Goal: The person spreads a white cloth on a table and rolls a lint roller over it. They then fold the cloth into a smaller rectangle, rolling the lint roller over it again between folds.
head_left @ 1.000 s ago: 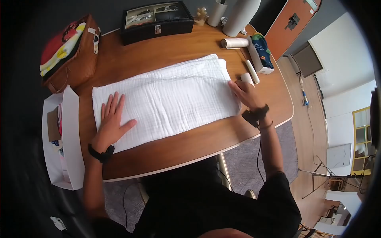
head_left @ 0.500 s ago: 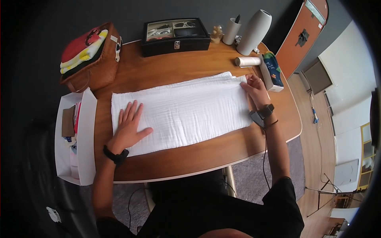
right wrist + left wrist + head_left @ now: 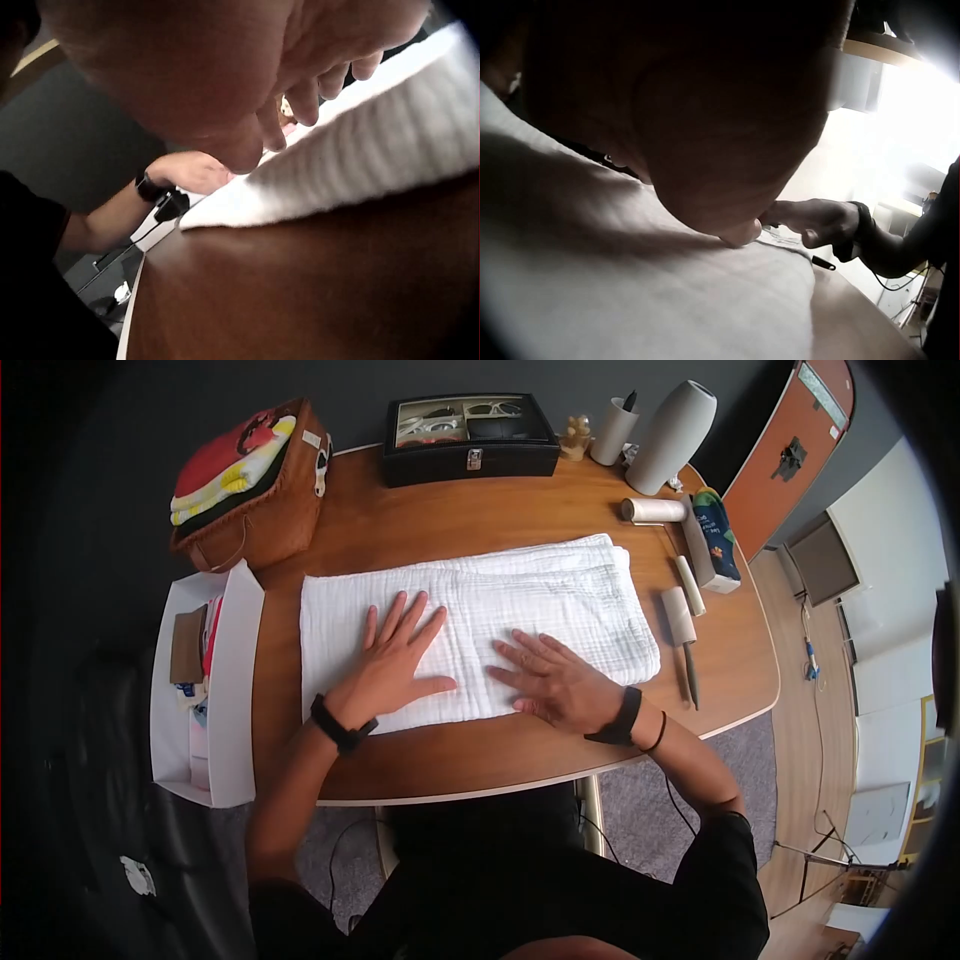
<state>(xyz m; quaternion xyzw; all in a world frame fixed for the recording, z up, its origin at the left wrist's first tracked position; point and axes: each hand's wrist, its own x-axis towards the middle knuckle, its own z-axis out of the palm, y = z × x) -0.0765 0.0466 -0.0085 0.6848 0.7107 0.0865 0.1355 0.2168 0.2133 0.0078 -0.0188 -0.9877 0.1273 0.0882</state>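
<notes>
A folded white cloth (image 3: 540,595) lies on the wooden table, its layers slightly offset at the far right corner. On its left half the left hand (image 3: 395,660) rests with fingers spread. The right hand (image 3: 560,685) is over the near middle of the cloth, palm down, fingers spread. In the left wrist view the left hand (image 3: 720,142) is dark above the cloth (image 3: 667,292), its thumb tip touching it. The right wrist view shows the right hand (image 3: 225,67) with fingertips at the cloth (image 3: 360,150); whether all of them touch is hard to tell.
Left: a brown basket (image 3: 265,525) of folded cloths and a white box (image 3: 235,690). Behind: a black glasses case (image 3: 470,460), a cup (image 3: 612,435) and a grey vase (image 3: 670,440). Right: a sock box (image 3: 712,545), rolls (image 3: 678,615) and a dark-handled tool (image 3: 691,675).
The right hand has left the cloth's right edge and moved left and nearer to the body. The left hand has moved right across the cloth. The head view has shifted.
</notes>
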